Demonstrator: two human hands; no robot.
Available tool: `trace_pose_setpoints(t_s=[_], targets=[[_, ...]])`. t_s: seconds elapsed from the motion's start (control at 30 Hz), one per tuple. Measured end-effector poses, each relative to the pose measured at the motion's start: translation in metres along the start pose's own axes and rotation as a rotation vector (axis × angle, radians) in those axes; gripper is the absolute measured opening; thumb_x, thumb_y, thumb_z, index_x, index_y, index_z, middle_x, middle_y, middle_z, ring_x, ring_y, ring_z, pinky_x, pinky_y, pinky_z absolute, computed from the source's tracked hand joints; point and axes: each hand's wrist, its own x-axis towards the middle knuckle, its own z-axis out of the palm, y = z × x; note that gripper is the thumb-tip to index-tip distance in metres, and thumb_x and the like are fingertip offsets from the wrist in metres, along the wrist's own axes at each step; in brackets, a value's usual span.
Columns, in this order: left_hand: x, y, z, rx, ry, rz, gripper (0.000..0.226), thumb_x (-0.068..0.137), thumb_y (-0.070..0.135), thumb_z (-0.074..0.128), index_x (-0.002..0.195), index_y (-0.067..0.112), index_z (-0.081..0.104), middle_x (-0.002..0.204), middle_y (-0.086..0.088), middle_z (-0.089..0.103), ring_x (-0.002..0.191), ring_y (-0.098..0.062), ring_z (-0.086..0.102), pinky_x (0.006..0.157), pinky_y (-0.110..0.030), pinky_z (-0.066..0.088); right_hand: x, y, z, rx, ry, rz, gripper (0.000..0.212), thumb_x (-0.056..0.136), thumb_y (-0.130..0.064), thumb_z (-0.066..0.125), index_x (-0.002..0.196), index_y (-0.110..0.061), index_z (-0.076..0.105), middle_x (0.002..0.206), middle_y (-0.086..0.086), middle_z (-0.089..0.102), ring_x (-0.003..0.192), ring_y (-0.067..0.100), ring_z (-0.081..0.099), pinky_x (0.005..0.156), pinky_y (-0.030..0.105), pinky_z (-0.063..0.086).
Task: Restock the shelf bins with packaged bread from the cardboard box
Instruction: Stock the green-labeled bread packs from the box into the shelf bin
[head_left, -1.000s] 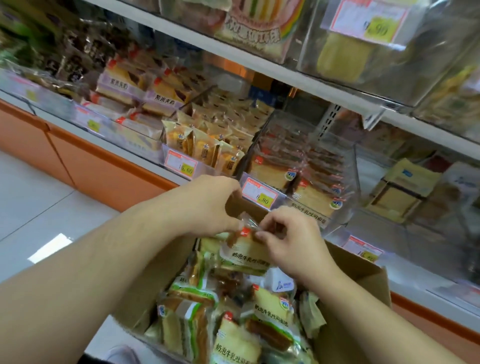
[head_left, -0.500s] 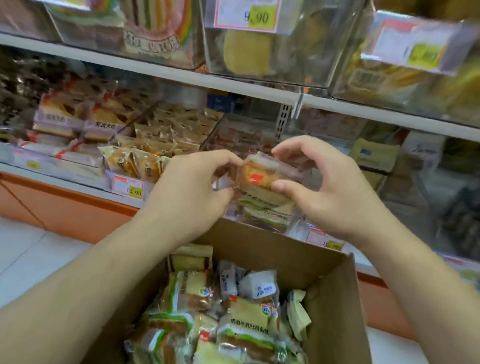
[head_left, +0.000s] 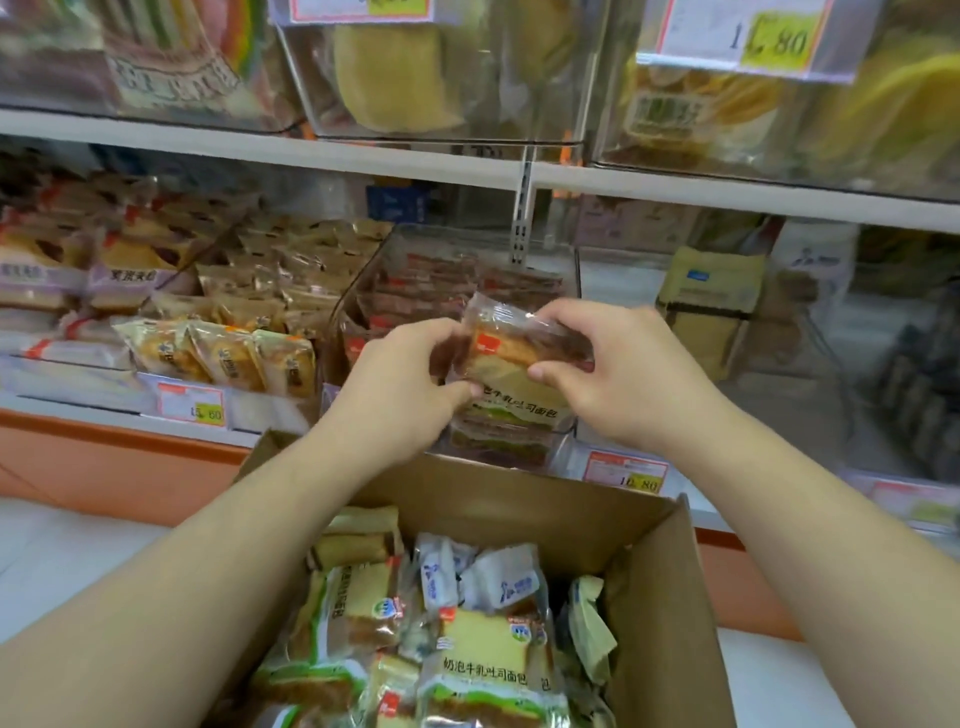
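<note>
Over the bin (head_left: 566, 270), both hands, left hand (head_left: 400, 389) and right hand (head_left: 618, 374), seemingly pinch bread (head_left: 511, 353).

The left hand (head_left: 402, 384) covers the near left corner of the held bread package (head_left: 511, 345), and the right hand (head_left: 618, 374) hides its right end. The cardboard box (head_left: 660, 597) is cut off by the bottom edge of the frame. Along the top edge, the upper price tags (head_left: 748, 34) are cropped and their print is too blurred to read. At far right, the dark goods (head_left: 919, 395) behind clear plastic cannot be identified.
</note>
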Motion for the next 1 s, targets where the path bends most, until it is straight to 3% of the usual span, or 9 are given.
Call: trace_pose_setpoints(t_s=[0.07,0.2,0.3,0.37,0.43,0.53,0.67,0.83,1.0], targets=[[0.001,-0.003,0.003,0.036,-0.022,-0.025,0.047,0.089,0.03,0.08,0.131,0.039,0.063,0.113,0.019,0.068,0.109,-0.009,0.064,0.097,-0.028,0.05,0.002,0.001,0.007,-0.071,-0.007,-0.011,0.029,0.095,-0.043,0.074,0.122,-0.036,0.066,0.103,-0.011,0.074,0.093,0.018,0.068,0.081,0.044,0.061],[0.004,-0.005,-0.002,0.073,0.0,0.045,0.077,0.09,0.03,0.079,0.155,0.039,0.037,0.143,0.015,0.058,0.123,-0.003,0.056,0.103,-0.023,0.045,0.005,0.001,0.013,-0.201,-0.033,-0.044,0.024,0.094,-0.049,0.071,0.114,-0.035,0.069,0.102,-0.01,0.074,0.1,0.024,0.066,0.091,0.043,0.056],[0.002,-0.006,-0.009,0.074,0.02,0.151,0.068,0.092,0.03,0.077,0.151,0.042,0.045,0.148,0.019,0.054,0.135,-0.001,0.048,0.115,-0.029,0.041,0.007,-0.002,0.014,-0.252,-0.045,-0.053,0.032,0.093,-0.05,0.073,0.121,-0.035,0.069,0.11,-0.009,0.073,0.107,0.023,0.064,0.102,0.042,0.047],[0.001,-0.01,-0.009,0.114,0.012,0.159,0.053,0.092,0.029,0.075,0.14,0.042,0.056,0.137,0.019,0.062,0.122,-0.001,0.057,0.108,-0.028,0.048,0.007,-0.003,0.009,-0.241,-0.059,-0.035,0.041,0.09,-0.053,0.075,0.126,-0.035,0.068,0.117,-0.01,0.072,0.114,0.021,0.063,0.108,0.044,0.045],[0.0,-0.014,-0.006,0.16,0.016,0.13,0.041,0.093,0.029,0.075,0.13,0.042,0.062,0.124,0.02,0.065,0.102,0.002,0.064,0.089,-0.014,0.051,0.005,0.0,0.003,-0.193,-0.066,-0.01,0.041,0.088,-0.051,0.079,0.125,-0.036,0.07,0.121,-0.011,0.073,0.118,0.021,0.063,0.11,0.047,0.046],[0.0,-0.017,-0.004,0.193,0.012,0.083,0.034,0.093,0.032,0.075,0.122,0.045,0.063,0.104,0.021,0.066,0.078,0.008,0.062,0.058,-0.004,0.038,0.0,0.003,0.005,-0.203,-0.032,-0.011,0.027,0.087,-0.048,0.08,0.111,-0.036,0.074,0.108,-0.011,0.075,0.112,0.022,0.062,0.107,0.045,0.044],[0.0,-0.021,-0.001,0.224,0.019,0.082,0.031,0.093,0.034,0.074,0.121,0.044,0.064,0.092,0.016,0.072,0.072,0.01,0.058,0.06,-0.004,0.031,0.0,0.001,0.016,-0.289,0.027,-0.025,0.019,0.088,-0.045,0.08,0.103,-0.034,0.076,0.099,-0.013,0.073,0.109,0.02,0.055,0.096,0.037,0.03],[0.001,-0.026,0.005,0.229,-0.006,0.054,0.031,0.093,0.035,0.073,0.121,0.044,0.064,0.097,0.015,0.072,0.066,0.014,0.048,0.058,-0.003,0.028,0.0,-0.002,0.022,-0.321,-0.009,0.009,0.02,0.09,-0.048,0.077,0.105,-0.035,0.075,0.102,-0.014,0.072,0.113,0.02,0.053,0.102,0.041,0.031],[0.006,-0.028,0.003,0.207,-0.092,0.002,0.032,0.095,0.037,0.072,0.125,0.045,0.063,0.102,0.013,0.073,0.062,0.009,0.055,0.057,-0.004,0.033,-0.001,-0.004,0.026,-0.322,-0.05,0.061,0.023,0.09,-0.051,0.076,0.109,-0.037,0.075,0.108,-0.012,0.071,0.123,0.021,0.046,0.104,0.041,0.029]])
